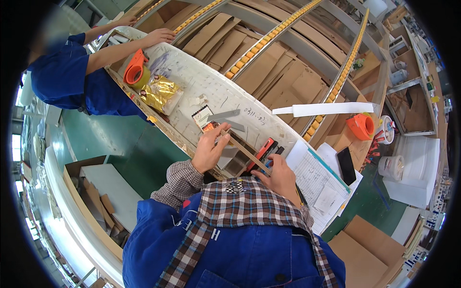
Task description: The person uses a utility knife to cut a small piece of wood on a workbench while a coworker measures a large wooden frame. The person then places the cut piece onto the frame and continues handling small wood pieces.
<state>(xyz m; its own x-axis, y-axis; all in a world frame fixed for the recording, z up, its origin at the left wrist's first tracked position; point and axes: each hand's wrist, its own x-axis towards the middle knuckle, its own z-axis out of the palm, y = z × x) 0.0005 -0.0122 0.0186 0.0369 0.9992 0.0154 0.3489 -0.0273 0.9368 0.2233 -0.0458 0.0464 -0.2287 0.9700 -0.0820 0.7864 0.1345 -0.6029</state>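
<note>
A thin brown strip (248, 153) slants between my two hands above the near edge of the white worktop (192, 77). My left hand (209, 150) is closed on its far left end, thumb and fingertips together. Around the near right end, the fingers of my right hand (281, 180) are pinched. Under the strip is a metal-looking tray or box (235, 162), partly hidden. Beside it lies a red and black tool (265, 149), its kind unclear. Flat grey strips (224, 115) and a small spiral notepad (201, 116) rest just beyond my left hand.
At the far left, a co-worker in blue (65, 72) leans hands on the table's edge. An orange tape dispenser (136, 67) and gold foil bag (161, 94) lie there. To my right are written sheets (317, 185), a black phone (345, 165) and another orange dispenser (360, 126). Yellow roller rails (273, 36) run beyond.
</note>
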